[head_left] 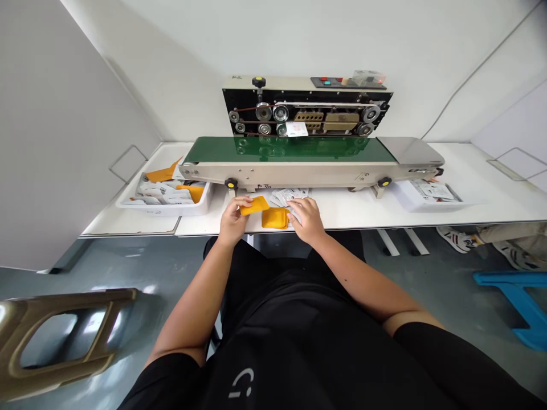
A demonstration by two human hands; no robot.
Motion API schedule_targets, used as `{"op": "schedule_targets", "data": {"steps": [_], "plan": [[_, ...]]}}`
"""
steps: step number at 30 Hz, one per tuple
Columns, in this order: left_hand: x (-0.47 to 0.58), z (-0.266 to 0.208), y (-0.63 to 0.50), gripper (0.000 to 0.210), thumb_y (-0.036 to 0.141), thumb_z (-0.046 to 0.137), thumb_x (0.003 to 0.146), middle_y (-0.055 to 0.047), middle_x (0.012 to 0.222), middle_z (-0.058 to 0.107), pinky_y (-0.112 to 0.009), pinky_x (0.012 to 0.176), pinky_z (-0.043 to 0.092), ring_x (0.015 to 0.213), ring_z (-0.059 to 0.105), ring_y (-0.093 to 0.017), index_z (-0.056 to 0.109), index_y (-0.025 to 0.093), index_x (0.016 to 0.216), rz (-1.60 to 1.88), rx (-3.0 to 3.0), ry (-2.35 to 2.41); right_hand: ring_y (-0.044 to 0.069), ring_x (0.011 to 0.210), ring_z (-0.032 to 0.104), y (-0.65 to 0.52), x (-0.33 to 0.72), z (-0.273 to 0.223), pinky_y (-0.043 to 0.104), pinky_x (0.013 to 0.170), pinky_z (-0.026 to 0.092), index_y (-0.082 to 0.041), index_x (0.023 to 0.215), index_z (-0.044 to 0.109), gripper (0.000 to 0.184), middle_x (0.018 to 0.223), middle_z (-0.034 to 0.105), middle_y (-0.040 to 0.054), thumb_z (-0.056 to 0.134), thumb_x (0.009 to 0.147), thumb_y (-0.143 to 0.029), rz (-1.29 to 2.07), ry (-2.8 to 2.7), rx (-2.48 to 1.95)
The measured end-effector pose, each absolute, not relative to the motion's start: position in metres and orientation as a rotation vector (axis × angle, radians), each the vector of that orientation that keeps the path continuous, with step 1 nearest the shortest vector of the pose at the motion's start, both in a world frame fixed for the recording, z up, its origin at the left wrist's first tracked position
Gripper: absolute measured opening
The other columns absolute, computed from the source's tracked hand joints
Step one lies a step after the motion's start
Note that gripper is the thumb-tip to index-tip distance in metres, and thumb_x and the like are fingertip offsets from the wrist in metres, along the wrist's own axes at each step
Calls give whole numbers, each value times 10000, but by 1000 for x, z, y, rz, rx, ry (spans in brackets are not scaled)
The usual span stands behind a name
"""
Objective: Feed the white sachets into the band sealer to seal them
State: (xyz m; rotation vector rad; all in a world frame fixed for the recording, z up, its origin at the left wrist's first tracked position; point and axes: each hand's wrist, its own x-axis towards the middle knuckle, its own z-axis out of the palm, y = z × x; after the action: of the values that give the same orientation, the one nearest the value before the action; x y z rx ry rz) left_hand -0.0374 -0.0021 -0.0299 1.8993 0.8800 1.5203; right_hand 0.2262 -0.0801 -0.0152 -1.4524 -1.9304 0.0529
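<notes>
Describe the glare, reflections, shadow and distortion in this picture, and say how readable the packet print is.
Head view: white glare patches on the floor; head view: the green belt mirrors the metal wheels; head view: a soft shadow on the wall's left; head view: the brown stool looks stretched near the edge; head view: print on the white packets is too small to read.

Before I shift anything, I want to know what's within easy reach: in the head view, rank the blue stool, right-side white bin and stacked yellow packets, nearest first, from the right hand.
1. Stacked yellow packets: just left of the right hand.
2. White bin: off to the right.
3. Blue stool: far right, lower down.
</notes>
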Motion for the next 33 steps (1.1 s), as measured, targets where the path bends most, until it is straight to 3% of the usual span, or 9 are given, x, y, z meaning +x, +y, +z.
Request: {"op": "schedule_targets", "data": {"steps": [3, 6, 10, 12, 16, 20, 26, 33], "plan": [[-40, -26, -5, 234, 466, 734, 971, -102, 1295, 690, -530, 1144, 525, 1330, 631, -285, 683, 241, 935, 1508, 2042, 869, 334, 1187, 617, -82, 211, -5, 559, 1104, 505, -225, 1375, 713, 422, 1170, 762, 117, 537, 1040, -412, 215, -1815, -1388], [-41, -25, -8, 193, 421, 733, 972, -99, 1372, 654, -516, 1107, 550, 1324, 628, -290, 732, 243, 895, 1504, 2078, 884, 272, 971, 695, -80, 188, 5, 490, 964, 589, -234, 1433, 682, 490, 1089, 777, 90, 628, 992, -439, 555, -1690, -1331], [-44, -24, -9, 217, 431, 739, 966, -96, 1400, 632, -541, 1129, 537, 1365, 595, -312, 776, 250, 853, 1455, 2094, 885, 177, 672, 674, -69, 165, 9, 367, 655, 621, -248, 1519, 604, 618, 1030, 768, 65, 692, 926, -398, 1063, -1363, -1231], [-45, -23, -9, 201, 435, 734, 975, -98, 1390, 635, -546, 1152, 524, 1359, 603, -305, 794, 257, 902, 1415, 2123, 836, 164, 625, 661, -62, 165, 11, 339, 592, 608, -226, 1455, 649, 577, 966, 758, 55, 702, 905, -393, 1157, -1257, -1170], [-46, -17, -9, 252, 434, 749, 971, -121, 1414, 631, -515, 1103, 575, 1366, 603, -305, 778, 278, 1167, 1343, 2173, 768, 192, 789, 720, -45, 206, 31, 327, 674, 621, -221, 1161, 778, 333, 1017, 775, 64, 692, 890, -395, 920, -1252, -1182], [-44, -16, -10, 369, 450, 739, 974, -150, 1460, 602, -431, 951, 654, 1366, 604, -312, 713, 279, 1300, 1362, 2092, 734, 196, 971, 723, -20, 303, 81, 317, 777, 605, -194, 1153, 770, 294, 1168, 765, 83, 674, 904, -318, 431, -1155, -1290], [-45, -18, -7, 369, 422, 726, 984, -145, 1458, 602, -436, 968, 648, 1359, 602, -306, 695, 276, 1321, 1347, 2093, 734, 92, 701, 590, 24, 451, 147, 280, 712, 520, -117, 1305, 624, 392, 959, 716, 53, 684, 921, -68, 143, -709, -1498], [-48, -22, -5, 369, 411, 711, 992, -147, 1467, 599, -455, 977, 646, 1372, 593, -318, 682, 283, 1337, 1332, 2117, 769, 115, 664, 618, 74, 497, 151, 302, 661, 529, -163, 1272, 579, 380, 955, 718, 48, 738, 931, -109, 319, -509, -1685]]}}
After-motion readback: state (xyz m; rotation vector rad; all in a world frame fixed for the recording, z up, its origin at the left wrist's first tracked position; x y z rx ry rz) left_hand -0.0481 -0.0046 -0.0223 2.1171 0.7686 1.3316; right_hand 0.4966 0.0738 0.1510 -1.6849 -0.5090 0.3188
